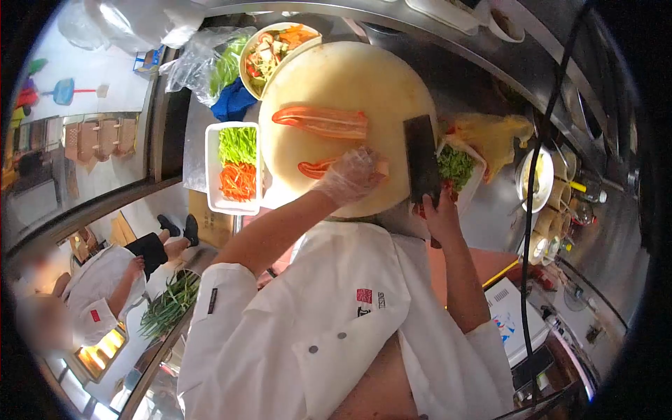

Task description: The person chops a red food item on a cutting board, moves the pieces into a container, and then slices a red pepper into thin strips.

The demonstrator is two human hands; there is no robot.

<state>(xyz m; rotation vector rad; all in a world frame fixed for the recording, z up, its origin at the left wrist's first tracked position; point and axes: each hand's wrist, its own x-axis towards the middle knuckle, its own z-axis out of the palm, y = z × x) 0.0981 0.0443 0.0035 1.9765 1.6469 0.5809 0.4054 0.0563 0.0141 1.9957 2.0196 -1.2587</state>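
On the round cutting board (336,77) lies a long opened red pepper piece (322,123). Below it, a second red pepper piece (313,168) is partly covered by my left hand (351,175), which wears a clear plastic glove and presses down with its fingers drawn together. My right hand (439,212) is closed round the handle of a dark, wide-bladed cleaver (421,157). The blade is over the board's right edge, apart from the peppers. A white tray (257,168) with shredded green and red pepper stands against the board's left side.
A bowl of mixed cut vegetables (280,49), a plastic bag (203,66) and a blue cloth (233,101) are at the upper left. Chopped greens (456,168) fill a container at the right, beside a yellowish bag (493,136). Another person (105,287) is at the lower left.
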